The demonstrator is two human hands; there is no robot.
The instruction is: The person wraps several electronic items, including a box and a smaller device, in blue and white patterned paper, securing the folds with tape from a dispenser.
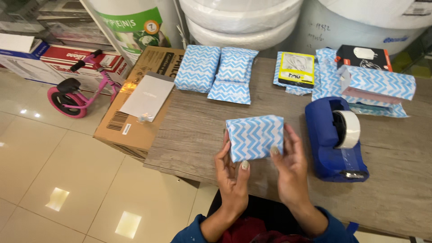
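Both hands [261, 168] grip wrapped parcel [255, 136].

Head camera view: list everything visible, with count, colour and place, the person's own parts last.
held parcel: one, blue-and-white zigzag wrap, above the table's near edge
wrapped parcels: two, same wrap, far side of the table
tape dispenser: one, blue with a whitish roll, right of the held parcel
yellow box: one, on zigzag paper, far side
black box: one, far right
half-wrapped box: one, zigzag wrap, far right
table: one, grey wood grain
cardboard box: one, brown, left of the table
toy bike: one, pink, on the floor
left hand: holds the parcel's left side
right hand: holds the parcel's right side
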